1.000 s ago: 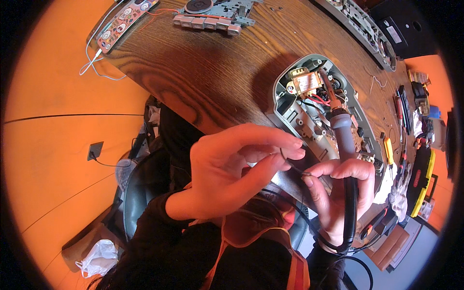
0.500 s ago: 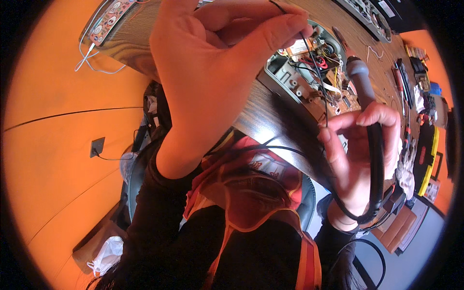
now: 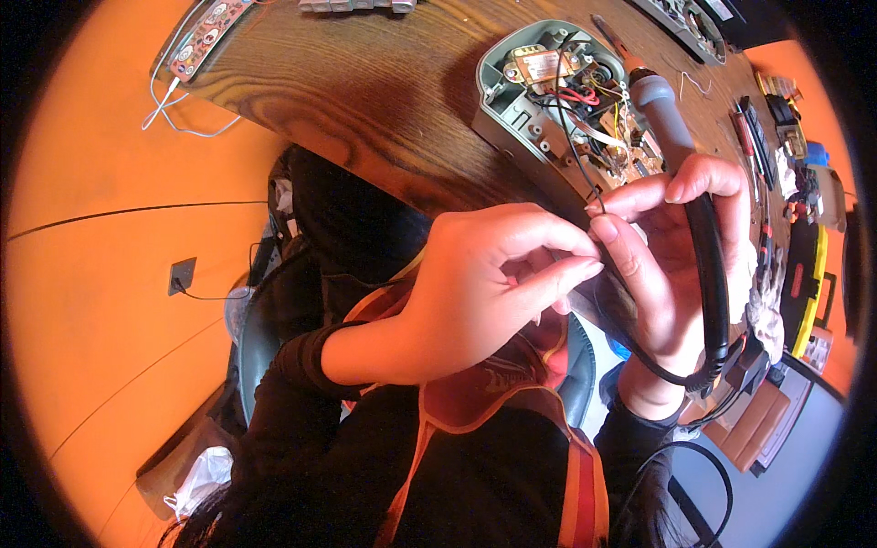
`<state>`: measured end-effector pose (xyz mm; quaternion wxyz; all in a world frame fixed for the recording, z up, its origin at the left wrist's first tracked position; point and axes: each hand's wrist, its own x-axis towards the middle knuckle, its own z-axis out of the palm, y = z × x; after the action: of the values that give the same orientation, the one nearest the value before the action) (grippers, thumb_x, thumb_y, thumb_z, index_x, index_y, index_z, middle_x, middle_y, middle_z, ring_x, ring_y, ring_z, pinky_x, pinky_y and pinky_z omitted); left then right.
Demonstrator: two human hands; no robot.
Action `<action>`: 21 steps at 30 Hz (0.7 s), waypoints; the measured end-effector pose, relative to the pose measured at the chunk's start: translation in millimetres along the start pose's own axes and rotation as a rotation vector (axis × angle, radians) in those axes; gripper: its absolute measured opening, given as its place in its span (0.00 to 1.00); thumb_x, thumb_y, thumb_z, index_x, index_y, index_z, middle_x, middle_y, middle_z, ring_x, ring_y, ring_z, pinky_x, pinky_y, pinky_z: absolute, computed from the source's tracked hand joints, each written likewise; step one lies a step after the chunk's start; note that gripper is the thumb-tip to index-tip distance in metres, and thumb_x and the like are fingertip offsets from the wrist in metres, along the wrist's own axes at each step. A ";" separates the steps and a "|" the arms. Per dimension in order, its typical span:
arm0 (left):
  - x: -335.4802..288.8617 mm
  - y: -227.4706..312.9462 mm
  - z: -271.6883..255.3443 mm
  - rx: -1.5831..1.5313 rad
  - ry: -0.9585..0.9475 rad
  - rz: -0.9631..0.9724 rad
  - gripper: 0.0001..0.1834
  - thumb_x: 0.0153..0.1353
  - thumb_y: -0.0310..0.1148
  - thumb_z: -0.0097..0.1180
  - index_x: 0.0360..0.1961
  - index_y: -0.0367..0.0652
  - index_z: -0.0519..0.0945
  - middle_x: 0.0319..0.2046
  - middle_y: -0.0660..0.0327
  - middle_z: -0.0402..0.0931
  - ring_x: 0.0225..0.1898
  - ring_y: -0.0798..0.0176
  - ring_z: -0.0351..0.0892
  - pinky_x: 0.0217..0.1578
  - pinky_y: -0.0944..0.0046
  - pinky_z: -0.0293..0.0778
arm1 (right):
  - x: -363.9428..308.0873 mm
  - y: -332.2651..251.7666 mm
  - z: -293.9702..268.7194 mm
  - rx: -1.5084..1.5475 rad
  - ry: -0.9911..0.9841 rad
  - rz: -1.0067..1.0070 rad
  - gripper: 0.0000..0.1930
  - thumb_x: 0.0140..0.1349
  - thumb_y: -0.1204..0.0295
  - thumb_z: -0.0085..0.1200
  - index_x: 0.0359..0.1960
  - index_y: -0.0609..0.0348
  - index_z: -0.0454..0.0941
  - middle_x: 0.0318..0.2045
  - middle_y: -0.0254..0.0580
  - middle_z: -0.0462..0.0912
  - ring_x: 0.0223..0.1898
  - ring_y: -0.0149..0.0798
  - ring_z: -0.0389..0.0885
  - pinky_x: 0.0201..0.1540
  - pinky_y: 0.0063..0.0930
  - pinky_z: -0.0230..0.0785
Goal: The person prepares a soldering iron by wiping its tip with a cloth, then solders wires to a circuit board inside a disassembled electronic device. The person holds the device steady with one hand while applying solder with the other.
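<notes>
My right hand [image 3: 681, 242] grips a soldering iron [image 3: 665, 119] with a grey collar and black handle. Its metal tip points up and away, and its cord loops around my wrist. Between the same hand's thumb and index finger a thin black wire [image 3: 574, 151] is pinched. The wire runs up over an opened grey device casing [image 3: 523, 137] with circuit boards and coloured wires inside. Just below those fingertips my left hand [image 3: 484, 279] is closed, thumb and finger pinched together by the wire; the exact bit they hold is hard to see.
The casing lies on a dark wooden table [image 3: 384, 119]. A patterned power strip [image 3: 208, 38] with a white cable sits at the table's far left. Screwdrivers [image 3: 747, 137] and other tools line the right side, near a black and yellow case [image 3: 808, 292].
My left hand has come down from above the casing to beside my right fingertips, uncovering the casing. My right hand keeps the iron and wire, shifted slightly up and left.
</notes>
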<state>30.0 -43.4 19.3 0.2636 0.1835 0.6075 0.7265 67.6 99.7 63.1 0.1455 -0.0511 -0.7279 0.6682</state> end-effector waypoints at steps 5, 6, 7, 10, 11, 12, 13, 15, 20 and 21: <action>-9.2 5.6 7.7 -0.271 0.054 -0.132 0.08 0.58 0.22 0.54 0.39 0.35 0.73 0.25 0.63 0.76 0.23 0.76 0.76 0.19 0.77 0.71 | 3.1 -1.6 1.1 -0.088 -0.003 -0.011 0.19 0.50 0.88 0.56 0.38 0.58 0.61 0.29 0.45 0.77 0.31 0.32 0.77 0.38 0.22 0.71; -9.5 5.5 8.2 -0.276 0.037 -0.106 0.08 0.58 0.23 0.54 0.39 0.35 0.73 0.25 0.63 0.76 0.23 0.76 0.76 0.19 0.77 0.70 | 4.1 -1.8 1.1 -0.099 -0.022 -0.020 0.19 0.50 0.88 0.56 0.38 0.59 0.61 0.29 0.45 0.77 0.31 0.32 0.77 0.38 0.22 0.72; -9.1 5.1 7.5 -0.281 0.021 -0.080 0.08 0.58 0.23 0.54 0.39 0.35 0.73 0.25 0.63 0.76 0.23 0.76 0.75 0.18 0.77 0.70 | 4.7 -2.4 1.0 -0.116 -0.043 -0.023 0.19 0.50 0.88 0.56 0.38 0.59 0.61 0.29 0.45 0.77 0.31 0.32 0.77 0.38 0.22 0.72; -4.7 0.6 0.1 -0.179 -0.066 -0.123 0.09 0.57 0.24 0.55 0.39 0.36 0.74 0.26 0.62 0.77 0.21 0.76 0.74 0.17 0.78 0.67 | 5.4 -4.7 2.6 -0.133 -0.096 -0.045 0.18 0.52 0.88 0.55 0.38 0.60 0.61 0.29 0.45 0.78 0.32 0.33 0.78 0.38 0.24 0.73; -6.4 -0.8 -0.3 -0.210 -0.070 -0.127 0.07 0.58 0.24 0.55 0.39 0.36 0.74 0.26 0.63 0.76 0.21 0.75 0.74 0.17 0.78 0.67 | 5.2 -5.6 4.0 -0.111 -0.088 -0.045 0.17 0.52 0.88 0.54 0.38 0.60 0.61 0.29 0.45 0.78 0.33 0.34 0.79 0.38 0.24 0.73; -7.8 -2.4 -1.3 -0.256 -0.067 -0.084 0.06 0.58 0.24 0.54 0.38 0.36 0.74 0.25 0.63 0.76 0.21 0.75 0.75 0.17 0.77 0.67 | 5.3 -6.5 5.2 -0.088 -0.078 -0.043 0.17 0.52 0.88 0.54 0.38 0.60 0.61 0.29 0.45 0.78 0.33 0.34 0.79 0.38 0.24 0.73; -11.5 -3.8 -0.4 -0.296 -0.085 -0.137 0.05 0.59 0.23 0.53 0.37 0.36 0.73 0.25 0.63 0.75 0.21 0.75 0.75 0.17 0.77 0.68 | 6.9 -7.5 5.0 -0.180 -0.037 -0.003 0.16 0.53 0.88 0.53 0.39 0.60 0.61 0.30 0.45 0.78 0.32 0.34 0.79 0.38 0.25 0.74; -22.5 -6.7 2.8 -0.447 -0.136 -0.158 0.02 0.60 0.22 0.50 0.34 0.36 0.71 0.25 0.63 0.73 0.23 0.74 0.75 0.18 0.77 0.69 | 11.1 -7.4 4.8 -0.132 -0.036 0.007 0.15 0.54 0.87 0.54 0.38 0.60 0.62 0.28 0.44 0.78 0.31 0.34 0.79 0.37 0.24 0.73; -46.2 -12.4 -0.9 -0.400 -0.249 -0.195 0.07 0.63 0.22 0.44 0.42 0.35 0.68 0.28 0.60 0.74 0.24 0.70 0.77 0.21 0.75 0.72 | 28.0 0.5 -2.2 -0.151 -0.026 -0.105 0.14 0.56 0.84 0.54 0.39 0.59 0.64 0.28 0.44 0.80 0.30 0.33 0.79 0.36 0.23 0.72; -48.4 -12.2 -2.1 -0.457 -0.282 -0.261 0.09 0.63 0.22 0.44 0.44 0.35 0.67 0.28 0.59 0.74 0.24 0.70 0.77 0.21 0.75 0.72 | 30.2 2.2 -3.4 -0.138 -0.021 -0.106 0.13 0.56 0.83 0.54 0.39 0.59 0.64 0.28 0.44 0.80 0.30 0.33 0.79 0.36 0.23 0.72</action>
<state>69.1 -72.9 9.6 0.4710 0.1386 0.4040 0.7718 39.5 111.3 65.4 0.1689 -0.0156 -0.7754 0.6082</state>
